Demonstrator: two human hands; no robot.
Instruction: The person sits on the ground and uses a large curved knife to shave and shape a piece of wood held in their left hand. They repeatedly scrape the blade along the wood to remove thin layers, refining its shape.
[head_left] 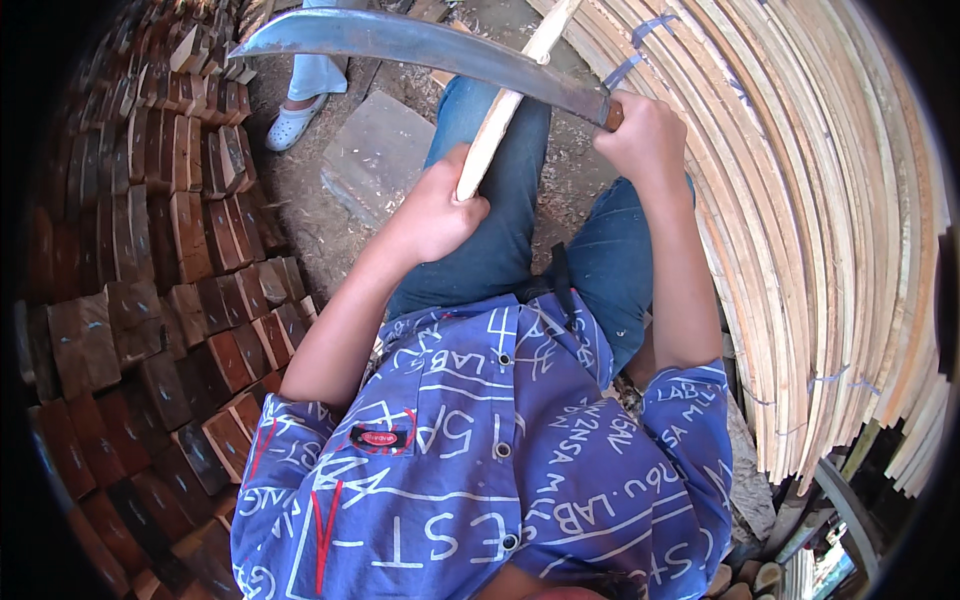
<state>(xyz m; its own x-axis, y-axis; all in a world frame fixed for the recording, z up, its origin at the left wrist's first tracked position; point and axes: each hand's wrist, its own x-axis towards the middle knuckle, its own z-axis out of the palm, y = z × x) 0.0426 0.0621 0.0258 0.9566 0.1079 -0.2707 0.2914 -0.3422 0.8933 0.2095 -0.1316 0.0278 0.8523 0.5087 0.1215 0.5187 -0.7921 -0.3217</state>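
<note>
My right hand [642, 138] is closed round the short wooden handle of a machete [420, 48]. Its long, curved metal blade stretches to the left, with the tip at the upper left. In my left hand [437, 207] is the near end of a pale wooden stick [492, 140], gripped in a fist. The stick slants up and away to the right, over my knee. The blade crosses the stick and covers part of it; whether the edge touches the wood I cannot tell.
Stacked dark wood blocks [140, 320] rise along my left side. Bundled long pale wooden strips [800, 220], tied with blue bands, line my right. A flat grey slab [375, 155] lies on the ground ahead. Another person's foot in a light clog [293, 124] stands beyond it.
</note>
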